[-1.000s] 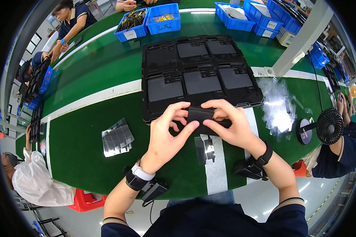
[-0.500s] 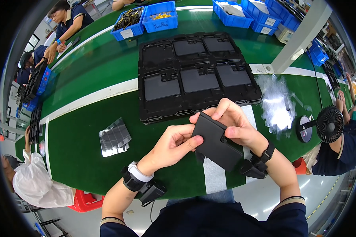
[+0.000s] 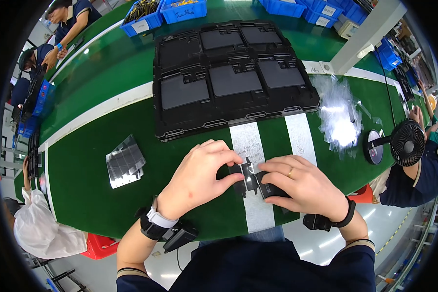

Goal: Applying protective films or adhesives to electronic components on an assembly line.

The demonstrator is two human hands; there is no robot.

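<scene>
Dark-and-clear film strip (image 3: 249,176) positioned between both hands, left nearer.
Long axis pointed away from body, just right of left hand's (image 3: 195,174) grip; thumb and forefinger nearly closed at strip's left edge, firm hold cannot be told. Black block (image 3: 268,190), right of strip, clasped by right hand (image 3: 304,186). Black tray (image 3: 194,116) placed beyond both grips on bench (image 3: 82,190).

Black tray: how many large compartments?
6 large compartments in the black tray: far row left, middle and right; near row left, middle and right. None seem hidden.
</scene>
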